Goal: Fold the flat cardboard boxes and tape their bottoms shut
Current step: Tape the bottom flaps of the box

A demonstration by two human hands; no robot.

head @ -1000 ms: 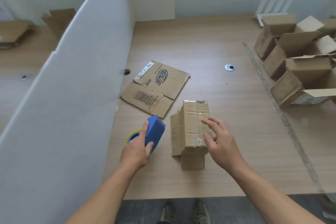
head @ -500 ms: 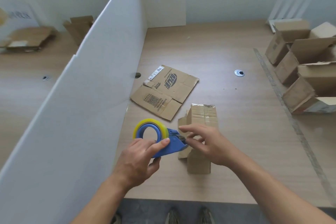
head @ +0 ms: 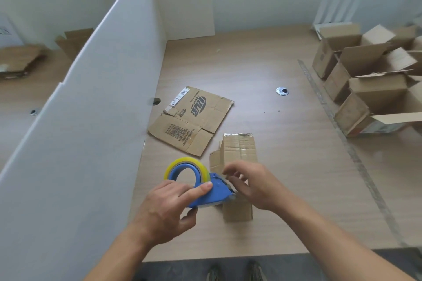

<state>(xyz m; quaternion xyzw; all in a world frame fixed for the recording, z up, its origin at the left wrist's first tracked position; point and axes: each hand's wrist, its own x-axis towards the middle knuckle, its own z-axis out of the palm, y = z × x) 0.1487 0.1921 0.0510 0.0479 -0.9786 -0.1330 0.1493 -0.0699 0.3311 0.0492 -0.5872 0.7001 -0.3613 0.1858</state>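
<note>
A small folded cardboard box (head: 238,149) stands on the table with its bottom flaps up and tape across them. My left hand (head: 170,207) grips a blue tape dispenser (head: 213,190) with a yellow-edged roll, held just in front of the box. My right hand (head: 252,183) has its fingers curled at the dispenser's front end, where the tape comes out; whether they pinch the tape I cannot tell. A flat printed cardboard box (head: 191,120) lies beyond, near the white divider.
A tall white divider (head: 91,121) walls the left side. Several folded open boxes (head: 370,89) crowd the right of the table. A metal grommet (head: 282,91) sits mid-table. The table's front edge (head: 228,255) is close, my shoes below it.
My left hand lifted the dispenser from the table and turned it sideways. My right hand left the box top and came to the dispenser's front end.
</note>
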